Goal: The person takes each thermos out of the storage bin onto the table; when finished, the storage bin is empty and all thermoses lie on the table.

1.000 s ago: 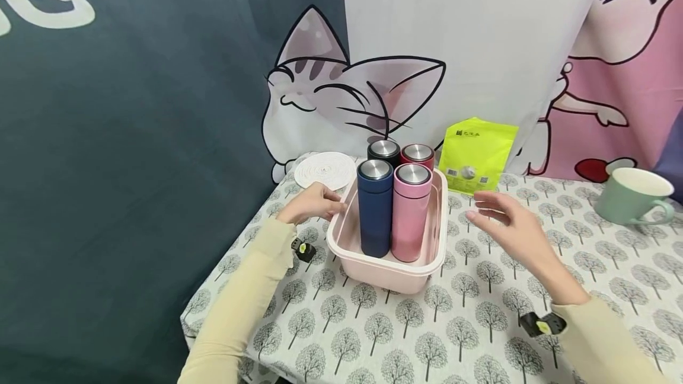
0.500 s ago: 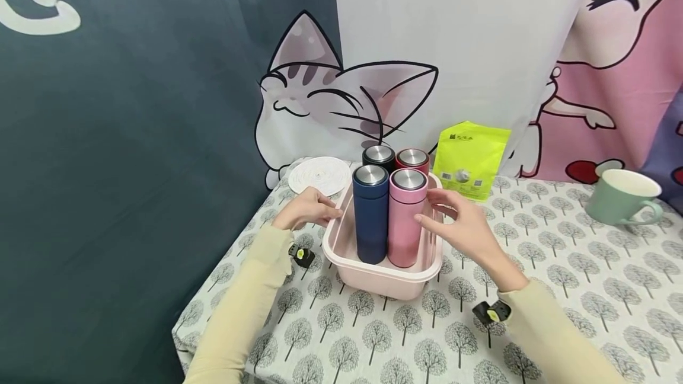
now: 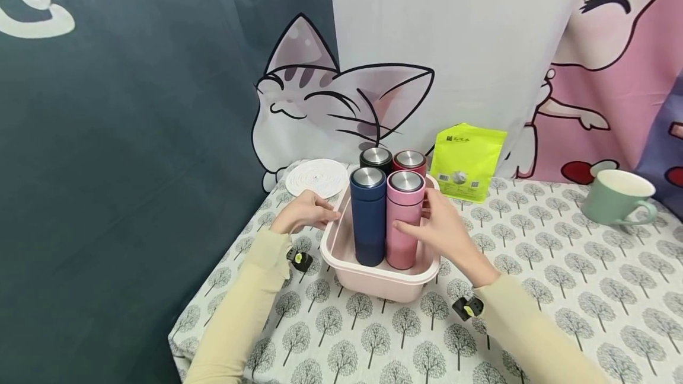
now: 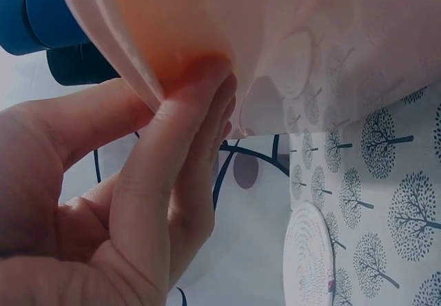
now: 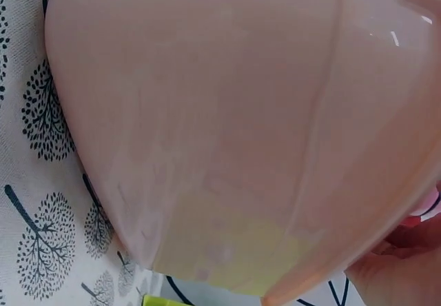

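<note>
So everything here centers on the pink plastic tub (image 3: 380, 283), which sits on the tree-print tabletop (image 3: 427, 336) with four thermos bottles standing upright in it. The one that matters most right now is the pink thermos bottle (image 3: 404, 212), in the near right part of the tub. The right hand (image 3: 440, 229) comes in over the tub's right rim and is curled round that bottle, thumb across the front and fingers round the far side. From the right wrist view you mostly get the tub's wall, so I can't tell how tight the hold is.

Meanwhile the left hand (image 3: 305, 212) pinches the tub's left rim, thumb on one side of the edge and fingers on the other. So the pink bottle is right inside the right hand's grasp and well apart from the left, with the navy blue thermos bottle (image 3: 369, 227) between them in the tub's near left part. The black thermos bottle (image 3: 376, 159) and red thermos bottle (image 3: 409, 160) are toward the tub's far end.

Outside the tub: a round white mat (image 3: 317, 178) behind its left side, a lime green pouch (image 3: 467, 162) behind its right, and a mint green mug (image 3: 612, 203) well off to its right.
</note>
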{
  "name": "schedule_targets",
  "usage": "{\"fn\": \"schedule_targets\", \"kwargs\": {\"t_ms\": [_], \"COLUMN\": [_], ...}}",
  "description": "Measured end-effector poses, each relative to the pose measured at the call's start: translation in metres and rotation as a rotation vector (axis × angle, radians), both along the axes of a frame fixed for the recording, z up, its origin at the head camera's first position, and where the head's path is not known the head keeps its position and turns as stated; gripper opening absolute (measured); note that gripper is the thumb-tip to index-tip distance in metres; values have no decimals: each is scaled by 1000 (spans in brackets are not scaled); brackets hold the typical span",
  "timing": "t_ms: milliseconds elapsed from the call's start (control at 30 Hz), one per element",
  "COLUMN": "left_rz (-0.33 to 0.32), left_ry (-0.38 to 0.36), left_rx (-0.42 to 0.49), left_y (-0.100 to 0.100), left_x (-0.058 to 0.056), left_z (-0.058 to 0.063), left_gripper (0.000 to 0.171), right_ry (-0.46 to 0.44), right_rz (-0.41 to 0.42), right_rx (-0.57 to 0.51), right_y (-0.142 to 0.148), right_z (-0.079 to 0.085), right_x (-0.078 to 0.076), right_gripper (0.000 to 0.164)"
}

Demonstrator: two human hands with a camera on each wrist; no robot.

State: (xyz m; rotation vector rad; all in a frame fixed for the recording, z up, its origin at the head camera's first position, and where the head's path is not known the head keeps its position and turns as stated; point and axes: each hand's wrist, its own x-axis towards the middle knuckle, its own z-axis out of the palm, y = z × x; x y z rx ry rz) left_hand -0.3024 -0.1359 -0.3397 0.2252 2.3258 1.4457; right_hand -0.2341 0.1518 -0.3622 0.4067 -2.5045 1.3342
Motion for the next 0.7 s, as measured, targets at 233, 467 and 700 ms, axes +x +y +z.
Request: {"fn": "schedule_targets", "kwargs": {"t_ms": [233,467,700], "left_rz": [-3,-10,-14], "left_ry": [24,32,14], "left_rx": [-24,-11,-26], "left_y": [1,0,0], "left_x": [2,6,3], "left_z": [-3,-6,-2], "left_gripper": [30,30,32], "right_ry": [129,159,237], "right_rz": [-79,-147,-191], "right_rx": [64,38,40], "right_y": [-5,-9,-7], "right_z": [-10,-16,-12], "right_x": [1,6,11], "right_gripper": [67,69,74]}}
